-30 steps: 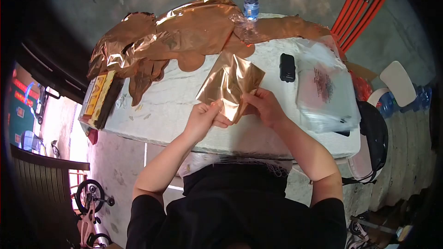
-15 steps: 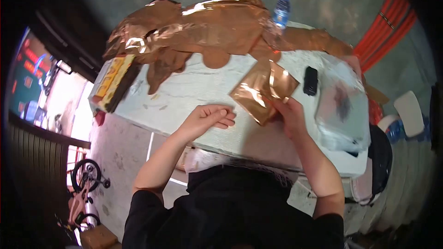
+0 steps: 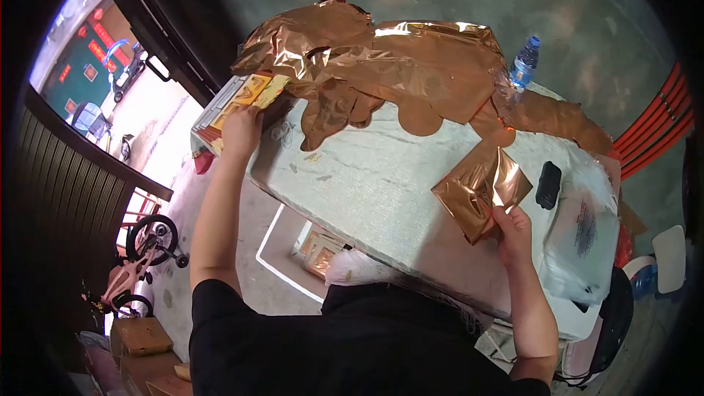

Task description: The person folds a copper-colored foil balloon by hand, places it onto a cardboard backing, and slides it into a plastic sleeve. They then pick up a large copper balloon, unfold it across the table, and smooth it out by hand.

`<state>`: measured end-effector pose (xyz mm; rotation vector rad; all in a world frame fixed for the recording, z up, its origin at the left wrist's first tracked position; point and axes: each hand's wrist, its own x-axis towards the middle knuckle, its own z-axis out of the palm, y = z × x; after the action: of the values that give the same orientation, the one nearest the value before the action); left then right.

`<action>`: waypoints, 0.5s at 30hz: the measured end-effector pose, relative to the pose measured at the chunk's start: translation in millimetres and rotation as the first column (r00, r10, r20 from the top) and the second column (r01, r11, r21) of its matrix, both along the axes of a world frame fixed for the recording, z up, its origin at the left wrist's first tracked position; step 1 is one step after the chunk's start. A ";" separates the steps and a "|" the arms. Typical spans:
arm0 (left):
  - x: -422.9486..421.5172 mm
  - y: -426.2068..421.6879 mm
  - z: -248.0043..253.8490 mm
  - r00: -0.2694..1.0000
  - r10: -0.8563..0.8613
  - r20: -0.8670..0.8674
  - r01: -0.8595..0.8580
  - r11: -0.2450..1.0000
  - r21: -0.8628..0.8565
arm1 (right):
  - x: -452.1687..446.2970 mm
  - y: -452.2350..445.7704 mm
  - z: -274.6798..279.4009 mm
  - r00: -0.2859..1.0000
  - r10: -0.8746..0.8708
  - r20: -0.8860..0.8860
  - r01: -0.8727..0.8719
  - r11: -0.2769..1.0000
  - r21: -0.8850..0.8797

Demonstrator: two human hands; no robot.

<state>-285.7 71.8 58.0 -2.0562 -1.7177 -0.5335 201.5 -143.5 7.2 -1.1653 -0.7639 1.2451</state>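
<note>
My right hand (image 3: 513, 233) pinches the lower edge of a square, shiny copper-coloured foil piece (image 3: 473, 198), held over the right part of the white-covered table (image 3: 367, 191). My left hand (image 3: 240, 130) is at the yellow box (image 3: 255, 92) on the table's left end. Its fingers are curled together on the box's top, and what they grip is hidden. A large crumpled copper foil sheet (image 3: 433, 66) with rounded cut edges lies along the far side of the table.
A water bottle (image 3: 525, 64) stands at the back right. A black object (image 3: 548, 185) lies beside a clear plastic bag (image 3: 583, 238) on the right. Orange-red tubes (image 3: 660, 121) are beyond the table. A small bicycle (image 3: 150, 246) and cardboard boxes (image 3: 143, 336) are on the left floor.
My left hand has moved from the table's front to the yellow box on the left. My right hand still holds the foil piece. The view has swung left.
</note>
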 end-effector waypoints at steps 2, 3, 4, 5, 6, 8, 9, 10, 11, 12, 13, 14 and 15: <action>13.2 0.9 10.8 1.000 0.001 -0.015 -0.002 0.998 -0.064 | 0.9 1.2 -4.8 1.000 0.000 0.018 0.000 1.000 0.007; 19.3 1.6 20.3 1.000 0.002 -0.013 -0.003 0.998 -0.067 | 2.2 1.7 -6.8 0.999 -0.003 0.035 0.003 1.000 0.020; 24.8 3.6 30.9 0.999 0.044 0.003 -0.042 0.978 -0.205 | 3.9 1.5 -8.1 0.999 -0.003 0.036 0.002 1.000 0.019; 29.6 7.8 39.6 0.996 0.086 0.013 -0.076 0.937 -0.340 | 6.4 0.5 -9.5 1.000 0.024 0.014 -0.024 0.999 0.039; 33.7 15.9 47.9 0.996 0.086 0.015 -0.076 0.937 -0.341 | 8.9 0.2 -10.8 0.999 0.052 -0.008 -0.051 0.997 0.058; 38.7 37.0 61.6 0.984 0.163 0.071 -0.096 0.825 -0.557 | 15.0 -0.2 -13.2 0.995 0.097 -0.015 -0.096 0.993 0.069; 33.7 50.0 52.8 0.984 0.160 0.073 -0.093 0.826 -0.557 | 16.7 0.4 -13.3 0.990 0.141 -0.023 -0.138 0.987 0.084; 23.2 67.5 31.8 0.995 -0.029 0.098 0.065 0.920 -0.386 | 14.1 0.9 -12.6 0.991 0.135 -0.021 -0.133 0.988 0.085; 15.3 82.8 14.3 0.972 -0.220 0.087 0.233 0.952 -0.201 | 9.5 1.4 -11.6 0.997 0.078 0.014 -0.079 0.994 0.081; 12.5 93.7 5.5 0.969 -0.247 0.019 0.243 0.936 -0.253 | 7.8 1.8 -11.0 0.998 0.021 0.051 -0.025 0.997 0.079; 12.8 98.3 4.6 0.967 -0.255 0.022 0.252 0.934 -0.252 | 10.7 2.0 -13.4 0.998 0.012 0.053 -0.016 0.997 0.078; 13.4 102.4 2.5 0.970 -0.241 0.039 0.241 0.923 -0.299 | 14.9 1.6 -18.1 0.999 0.042 0.032 -0.045 0.994 0.099; 13.5 106.0 0.0 0.973 -0.224 0.054 0.229 0.909 -0.347 | 17.4 0.8 -21.1 0.997 0.073 0.010 -0.074 0.990 0.119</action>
<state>-272.2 177.8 58.0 -2.5306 -1.6886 -0.3228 218.9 -142.7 -13.9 -1.0515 -0.8805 1.2398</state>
